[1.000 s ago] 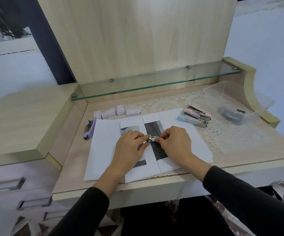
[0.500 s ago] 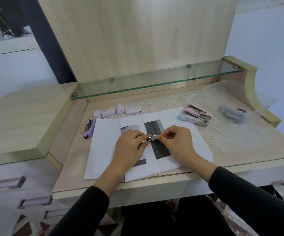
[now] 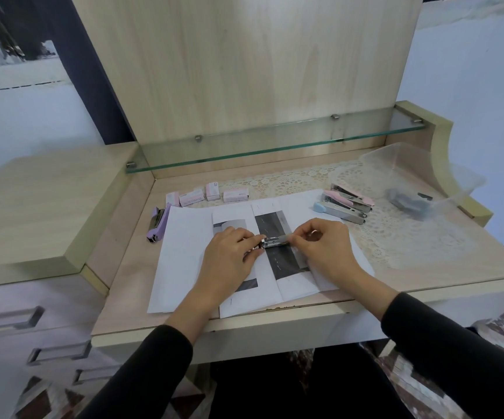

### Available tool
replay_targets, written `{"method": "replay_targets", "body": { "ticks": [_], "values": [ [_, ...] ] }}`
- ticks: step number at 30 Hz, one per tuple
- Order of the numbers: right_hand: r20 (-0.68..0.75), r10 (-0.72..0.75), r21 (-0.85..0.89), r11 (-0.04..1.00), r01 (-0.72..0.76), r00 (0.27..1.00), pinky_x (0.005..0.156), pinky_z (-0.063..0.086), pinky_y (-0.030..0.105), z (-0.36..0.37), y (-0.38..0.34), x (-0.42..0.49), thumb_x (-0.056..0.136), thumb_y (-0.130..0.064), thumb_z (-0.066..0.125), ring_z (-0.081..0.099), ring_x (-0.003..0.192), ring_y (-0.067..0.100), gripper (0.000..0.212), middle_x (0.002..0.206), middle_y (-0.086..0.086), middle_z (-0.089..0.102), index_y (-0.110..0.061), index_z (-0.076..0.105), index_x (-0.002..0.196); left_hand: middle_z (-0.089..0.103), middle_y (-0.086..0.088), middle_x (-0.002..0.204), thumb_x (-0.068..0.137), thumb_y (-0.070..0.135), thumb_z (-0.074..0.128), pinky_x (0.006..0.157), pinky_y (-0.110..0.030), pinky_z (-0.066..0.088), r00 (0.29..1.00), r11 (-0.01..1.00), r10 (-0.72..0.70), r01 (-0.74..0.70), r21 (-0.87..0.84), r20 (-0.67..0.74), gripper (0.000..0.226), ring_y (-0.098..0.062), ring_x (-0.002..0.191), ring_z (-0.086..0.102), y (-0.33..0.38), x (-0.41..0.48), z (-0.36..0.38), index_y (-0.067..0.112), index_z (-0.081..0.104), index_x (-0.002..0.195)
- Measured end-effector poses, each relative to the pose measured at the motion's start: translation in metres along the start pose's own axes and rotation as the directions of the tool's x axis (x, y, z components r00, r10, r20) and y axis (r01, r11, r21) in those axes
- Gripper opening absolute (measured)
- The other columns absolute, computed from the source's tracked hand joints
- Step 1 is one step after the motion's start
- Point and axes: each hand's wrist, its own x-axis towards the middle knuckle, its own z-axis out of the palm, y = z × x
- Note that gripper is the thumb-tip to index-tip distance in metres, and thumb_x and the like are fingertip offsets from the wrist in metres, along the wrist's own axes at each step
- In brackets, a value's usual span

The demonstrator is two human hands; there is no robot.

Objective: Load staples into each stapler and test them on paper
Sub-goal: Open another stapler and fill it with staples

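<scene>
Left hand (image 3: 229,257) & right hand (image 3: 327,252) pinch one stapler (image 3: 274,241) over paper (image 3: 184,252) — loading prob. underway; pastel staplers (image 3: 346,207) look to be waiting.

Glass shelf (image 3: 274,149) spans desk (image 3: 123,282) back; clear tub (image 3: 426,170) on lace mat (image 3: 411,237); drawers (image 3: 8,319) lower left.

The right hand (image 3: 326,252) has edged away from the left hand (image 3: 229,255), baring more of the stapler (image 3: 274,241).

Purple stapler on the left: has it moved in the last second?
No. The purple stapler still lies beside the top left corner of the white paper, just below the staple boxes.
</scene>
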Motion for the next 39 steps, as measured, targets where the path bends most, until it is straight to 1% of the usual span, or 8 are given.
{"method": "replay_targets", "body": {
  "ticks": [6, 11, 16, 24, 28, 32, 36, 39],
  "values": [
    [0.055, -0.008, 0.143, 0.990, 0.000, 0.998, 0.047, 0.049, 0.017, -0.018, -0.004, 0.008, 0.081, -0.001, 0.063, 0.057, 0.044, 0.004, 0.014, 0.052, -0.019, 0.064, -0.006, 0.058, 0.069, 0.067, -0.001, 0.075, 0.075, 0.021, 0.064, 0.057, -0.027, 0.048, 1.000, 0.999, -0.007, 0.007, -0.038, 0.007, 0.021, -0.021, 0.064, 0.058, 0.000, 0.000, -0.001, 0.012, 0.073, 0.091],
    [-0.024, -0.003, 0.195, 0.981, 0.008, 1.000, 0.051, 0.055, 0.025, -0.040, -0.005, 0.025, 0.081, 0.007, 0.059, 0.062, 0.045, 0.011, 0.012, 0.064, 0.007, 0.064, -0.003, 0.055, 0.076, 0.067, -0.001, 0.075, 0.075, 0.022, 0.064, 0.059, -0.026, 0.047, 1.000, 0.999, -0.023, 0.024, -0.046, 0.008, 0.021, -0.021, 0.064, 0.059, 0.001, 0.000, 0.000, 0.010, 0.073, 0.089],
    [-0.166, -0.069, -0.029, 0.997, 0.065, 0.984, 0.049, 0.048, 0.008, -0.071, -0.006, 0.067, 0.085, 0.001, 0.057, 0.056, 0.041, -0.003, 0.016, 0.072, 0.007, 0.064, -0.004, 0.066, 0.097, 0.068, -0.002, 0.074, 0.074, 0.022, 0.064, 0.058, -0.027, 0.049, 1.000, 0.999, -0.021, 0.021, -0.047, 0.011, 0.020, -0.022, 0.062, 0.059, 0.000, 0.001, 0.000, 0.009, 0.073, 0.085],
    [-0.252, -0.045, -0.231, 0.973, -0.015, 0.967, 0.047, 0.043, 0.012, -0.129, 0.000, 0.108, 0.083, 0.001, 0.051, 0.052, 0.045, 0.000, 0.018, 0.077, 0.007, 0.067, -0.007, 0.067, 0.080, 0.067, -0.003, 0.074, 0.074, 0.021, 0.063, 0.055, -0.028, 0.051, 1.000, 0.998, 0.005, -0.006, -0.064, -0.017, 0.019, -0.022, 0.062, 0.059, -0.002, 0.000, 0.000, 0.007, 0.073, 0.084],
    [-0.294, -0.020, -0.374, 0.922, -0.096, 0.955, 0.045, 0.037, 0.004, -0.149, 0.008, 0.109, 0.080, 0.003, 0.046, 0.051, 0.048, -0.008, 0.026, 0.060, -0.006, 0.060, -0.009, 0.069, 0.080, 0.068, -0.003, 0.074, 0.073, 0.021, 0.064, 0.054, -0.030, 0.051, 1.000, 0.998, 0.015, -0.017, -0.065, -0.025, 0.020, -0.022, 0.062, 0.060, -0.002, 0.000, 0.001, 0.007, 0.073, 0.084],
    [-0.328, 0.012, -0.452, 0.876, -0.169, 0.944, 0.067, 0.046, 0.024, -0.157, 0.021, 0.108, 0.082, -0.001, 0.044, 0.054, 0.066, 0.017, 0.028, 0.061, -0.006, 0.056, -0.008, 0.071, 0.087, 0.068, -0.004, 0.074, 0.073, 0.019, 0.065, 0.054, -0.030, 0.050, 0.999, 0.998, 0.018, -0.020, -0.061, -0.029, 0.019, -0.023, 0.063, 0.060, -0.002, 0.000, 0.001, 0.007, 0.073, 0.085],
    [-0.304, 0.047, -0.465, 0.864, -0.191, 0.952, 0.055, 0.046, 0.023, -0.157, 0.028, 0.107, 0.083, -0.005, 0.046, 0.058, 0.070, 0.021, 0.027, 0.086, 0.008, 0.068, -0.015, 0.070, 0.084, 0.068, -0.004, 0.074, 0.072, 0.016, 0.069, 0.053, -0.030, 0.050, 0.999, 0.998, 0.022, -0.025, -0.057, -0.043, 0.017, -0.023, 0.062, 0.060, -0.002, 0.000, 0.001, 0.006, 0.073, 0.085],
    [-0.308, 0.034, -0.474, 0.861, -0.184, 0.951, 0.064, 0.048, 0.026, -0.157, 0.029, 0.108, 0.082, -0.004, 0.047, 0.058, 0.070, 0.021, 0.027, 0.090, 0.008, 0.070, -0.013, 0.072, 0.087, 0.068, -0.003, 0.074, 0.072, 0.018, 0.066, 0.055, -0.027, 0.047, 0.999, 0.998, 0.021, -0.023, -0.058, -0.042, 0.018, -0.022, 0.063, 0.060, -0.002, 0.000, 0.001, 0.007, 0.073, 0.085]
  ]
}}
